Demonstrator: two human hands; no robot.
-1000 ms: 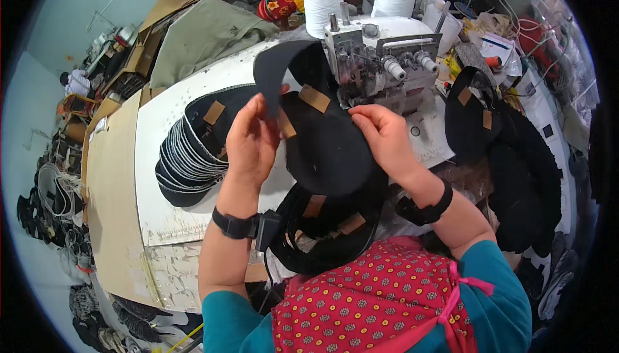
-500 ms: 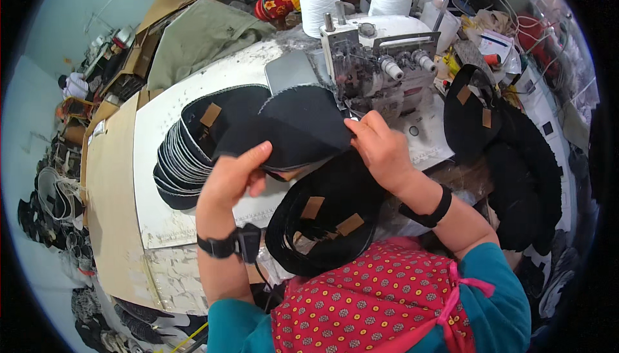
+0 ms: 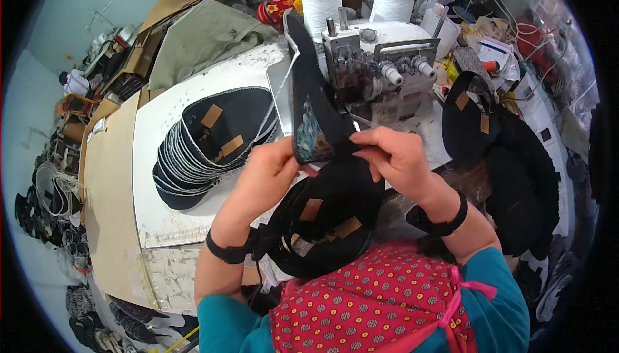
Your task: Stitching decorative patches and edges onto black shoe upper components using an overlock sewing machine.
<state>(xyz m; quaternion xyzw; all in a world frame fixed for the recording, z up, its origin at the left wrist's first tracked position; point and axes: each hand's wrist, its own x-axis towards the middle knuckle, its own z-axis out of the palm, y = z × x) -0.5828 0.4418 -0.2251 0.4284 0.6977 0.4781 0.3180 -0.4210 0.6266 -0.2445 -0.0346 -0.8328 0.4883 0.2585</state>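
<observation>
A black fabric piece (image 3: 316,108) stands raised and tilted in front of the sewing machine, showing a bluish patch near its lower edge and pale stitching along its left edge. My left hand (image 3: 267,169) is closed on its lower left corner. Closed in a pinch, my right hand (image 3: 396,156) grips the lower right side of the piece. The overlock-type sewing machine (image 3: 380,63) is just beyond, its needle area partly hidden. Below my hands, a stack of black fabric pieces (image 3: 322,243) with brown tabs lies at the table's front edge, against my lap.
On the white table (image 3: 161,224) at left rests a curved stack of black pieces with whitish edging (image 3: 187,153). Two white thread cones (image 3: 321,8) stand behind the machine. More black pieces (image 3: 522,166) hang at right. A grey-green cloth (image 3: 200,40) covers something at the far left.
The black piece has gone from lying nearly flat by the machine to standing raised, its patched side now visible. My left hand moved right, and my right hand shifted slightly right and nearer.
</observation>
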